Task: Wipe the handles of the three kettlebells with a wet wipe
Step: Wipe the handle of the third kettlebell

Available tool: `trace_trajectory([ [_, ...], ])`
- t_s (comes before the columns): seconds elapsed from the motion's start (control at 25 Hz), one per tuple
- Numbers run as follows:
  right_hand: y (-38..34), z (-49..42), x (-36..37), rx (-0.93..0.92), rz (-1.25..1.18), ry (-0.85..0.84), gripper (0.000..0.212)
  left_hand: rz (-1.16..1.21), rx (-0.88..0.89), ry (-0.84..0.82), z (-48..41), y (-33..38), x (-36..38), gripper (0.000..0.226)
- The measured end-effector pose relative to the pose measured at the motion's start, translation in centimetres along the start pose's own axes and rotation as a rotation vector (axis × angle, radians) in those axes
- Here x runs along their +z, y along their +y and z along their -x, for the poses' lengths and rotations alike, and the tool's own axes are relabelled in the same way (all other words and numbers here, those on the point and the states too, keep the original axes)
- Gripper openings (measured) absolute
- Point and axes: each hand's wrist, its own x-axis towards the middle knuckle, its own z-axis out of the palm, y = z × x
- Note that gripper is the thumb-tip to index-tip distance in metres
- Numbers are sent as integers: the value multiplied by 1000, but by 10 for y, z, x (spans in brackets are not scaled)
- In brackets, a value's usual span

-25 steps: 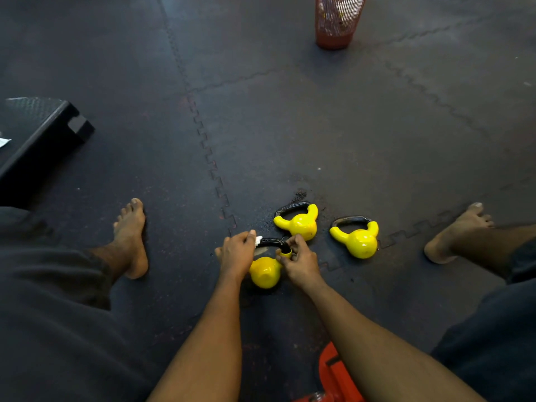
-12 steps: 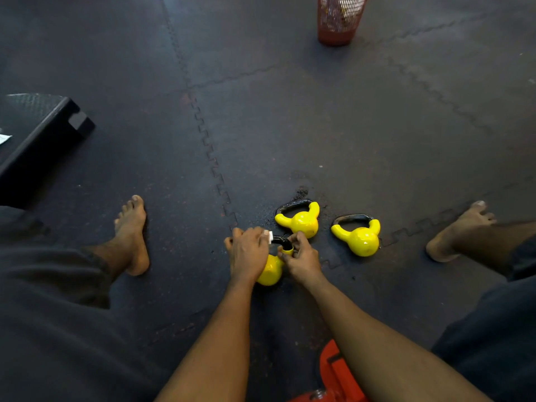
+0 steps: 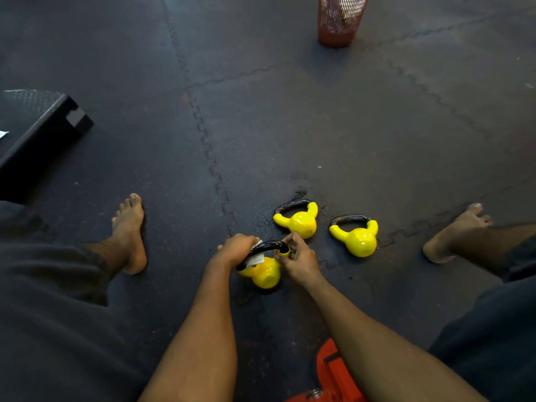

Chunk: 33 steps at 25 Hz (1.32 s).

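Three small yellow kettlebells with black handles sit on the dark floor mat. The nearest kettlebell (image 3: 265,275) lies between my hands. My left hand (image 3: 235,250) presses a white wet wipe (image 3: 256,258) around the left part of its black handle (image 3: 268,246). My right hand (image 3: 297,261) pinches the handle's right end where it meets the yellow horn. The middle kettlebell (image 3: 300,221) and the right kettlebell (image 3: 358,237) rest untouched just beyond, handles pointing away from me.
My bare feet (image 3: 130,233) (image 3: 455,232) flank the kettlebells. A black step platform (image 3: 37,134) stands at the left, a red mesh bin (image 3: 338,20) at the far top, and an orange object (image 3: 333,372) lies near the bottom edge between my arms.
My left hand slid right along the handle with the wipe, then back to its left part. The right hand kept its hold on the handle's right end.
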Motion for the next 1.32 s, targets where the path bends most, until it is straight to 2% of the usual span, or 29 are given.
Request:
trace_trajectory([
  [0.08, 0, 0, 0, -20, 5, -17, 28, 87, 28, -91, 4, 7, -2, 26],
  [0.2, 0, -1, -1, -26, -8, -30, 30, 157, 19, -89, 7, 15, -3, 32],
  [0.48, 4, -1, -5, 47, -67, -2, 39, 269, -33, 47, 4, -8, -1, 37],
  [0.64, 2, -2, -3, 30, -25, 18, 38, 85, -12, 56, -3, 3, 0, 41],
  [0.76, 1, 0, -1, 1, -6, 33, 37, -74, 81, 29, -4, 23, 4, 40],
  [0.88, 0, 2, -2, 2, 13, 39, 36, -129, 119, 27, -3, 32, 7, 42],
  [0.96, 1, 2, -4, 2, -8, 22, 37, -12, 96, 7, -2, 21, 5, 40],
  [1.08, 0, 2, -4, 28, -31, 26, 36, 380, 32, -35, 1, -6, -2, 29],
  [1.16, 1, 1, -5, 50, -62, 37, 36, 515, 32, -4, 7, -15, -3, 29],
  [1.24, 1, 1, -3, 87, -82, 63, 33, 456, 49, 41, 6, -14, 0, 33],
  [1.32, 2, 1, -3, 110, -84, 114, 30, 256, 80, 101, 2, -2, 6, 36],
])
